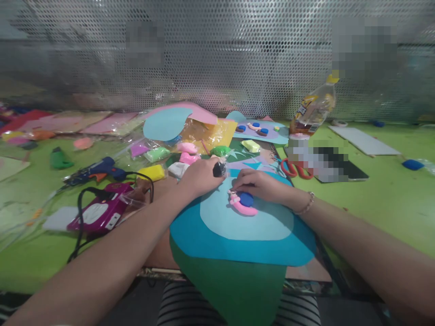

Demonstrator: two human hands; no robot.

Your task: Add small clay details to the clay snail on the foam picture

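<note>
A pink clay snail body (245, 209) with a dark blue clay disc (246, 199) lies on a light blue paper shape (234, 226). Under that are a larger blue sheet (204, 248) and a green one (234, 280). My left hand (204, 174), just behind and left of the snail, is closed on a small clear packet of black clay (219, 169). My right hand (256, 183) is closed above the snail, fingertips pinched near its head; whatever they hold is too small to make out.
Clay packets, including a yellow one (152, 172), lie left of centre. Farther left are a blue glue gun (98, 171) and a magenta power box (102, 210). Red-handled scissors (295, 169), a tablet (353, 171) and a bottle (314, 111) are at the right. A perforated metal screen (210, 59) stands behind.
</note>
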